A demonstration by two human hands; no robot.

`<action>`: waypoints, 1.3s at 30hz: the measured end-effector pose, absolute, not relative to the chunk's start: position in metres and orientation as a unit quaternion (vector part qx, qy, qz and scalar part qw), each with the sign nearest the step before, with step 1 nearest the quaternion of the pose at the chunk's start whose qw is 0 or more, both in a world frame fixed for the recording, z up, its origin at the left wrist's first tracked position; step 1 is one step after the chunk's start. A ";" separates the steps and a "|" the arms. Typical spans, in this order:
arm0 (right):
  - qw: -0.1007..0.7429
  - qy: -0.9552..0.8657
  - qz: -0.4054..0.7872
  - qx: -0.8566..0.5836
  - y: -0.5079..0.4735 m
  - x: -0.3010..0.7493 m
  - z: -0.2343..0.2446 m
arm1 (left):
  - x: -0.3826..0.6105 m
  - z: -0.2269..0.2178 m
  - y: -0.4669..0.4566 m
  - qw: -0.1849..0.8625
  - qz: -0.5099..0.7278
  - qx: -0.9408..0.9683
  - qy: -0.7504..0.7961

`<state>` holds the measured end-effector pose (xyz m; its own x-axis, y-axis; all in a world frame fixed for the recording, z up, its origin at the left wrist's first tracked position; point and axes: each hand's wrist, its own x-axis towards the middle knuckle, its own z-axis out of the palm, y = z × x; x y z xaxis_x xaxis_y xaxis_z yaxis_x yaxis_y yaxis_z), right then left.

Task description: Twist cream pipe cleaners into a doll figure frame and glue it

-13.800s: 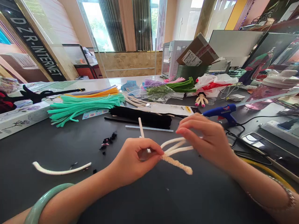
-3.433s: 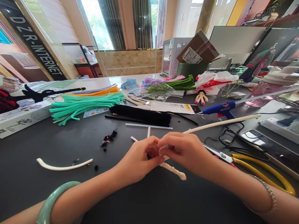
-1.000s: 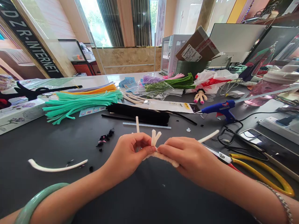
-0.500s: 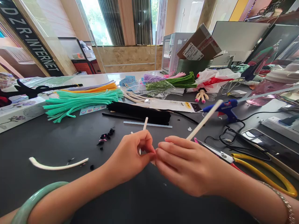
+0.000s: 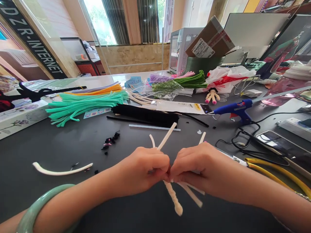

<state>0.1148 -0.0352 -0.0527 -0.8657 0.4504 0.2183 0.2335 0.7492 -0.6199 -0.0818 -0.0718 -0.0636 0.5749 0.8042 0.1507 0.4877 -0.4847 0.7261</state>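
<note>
Cream pipe cleaners (image 5: 173,195) are joined between my two hands, over the near middle of the table. My left hand (image 5: 145,166) is closed in a pinch on them; two straight ends stick up past its knuckles. Fingertips nearly touching, my right hand (image 5: 199,163) pinches the same bunch from the other side. One twisted length with a rounded tip hangs below the hands, and two plain ends slant down to the right. The crossing point is hidden by my fingers. Scissors with yellow handles (image 5: 274,173) lie partly behind my right forearm.
A curved cream pipe cleaner (image 5: 63,171) and black scraps (image 5: 110,140) lie at left. Behind are teal (image 5: 87,106) and black pipe cleaners (image 5: 145,116). A blue glue gun (image 5: 234,110), a small doll (image 5: 212,96), cables and a phone (image 5: 279,145) are at right.
Both hands have turned over the pipe cleaners. The twisted length and two ends now show below them, and the long end above my right hand has swung out of place.
</note>
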 end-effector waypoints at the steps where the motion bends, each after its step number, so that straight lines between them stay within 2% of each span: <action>1: 0.171 -0.913 0.316 -0.193 -0.035 0.115 -0.052 | -0.082 -0.063 -0.072 0.311 0.241 0.835 0.384; 5: 0.166 -0.877 0.381 -0.242 -0.036 0.113 -0.051 | -0.081 -0.059 -0.075 0.302 0.265 0.835 0.376; 10: 0.207 -0.813 0.461 -0.289 -0.036 0.108 -0.050 | -0.081 -0.057 -0.076 0.352 0.297 0.800 0.384; 15: 0.255 -0.819 0.426 -0.288 -0.033 0.107 -0.051 | -0.080 -0.059 -0.076 0.422 0.379 0.723 0.395; 19: 0.301 -0.861 0.314 -0.264 -0.030 0.108 -0.057 | -0.078 -0.059 -0.073 0.445 0.425 0.655 0.439; 24: 0.363 -0.876 0.222 -0.228 -0.028 0.110 -0.063 | -0.079 -0.057 -0.069 0.410 0.433 0.651 0.470; 28: 0.356 -0.877 0.254 -0.198 -0.032 0.109 -0.061 | -0.079 -0.059 -0.069 0.377 0.438 0.666 0.471; 32: 0.339 -0.853 0.308 -0.250 -0.036 0.108 -0.060 | -0.078 -0.059 -0.071 0.312 0.418 0.704 0.483; 39: 0.335 -0.846 0.308 -0.279 -0.037 0.109 -0.061 | -0.077 -0.054 -0.073 0.256 0.377 0.733 0.505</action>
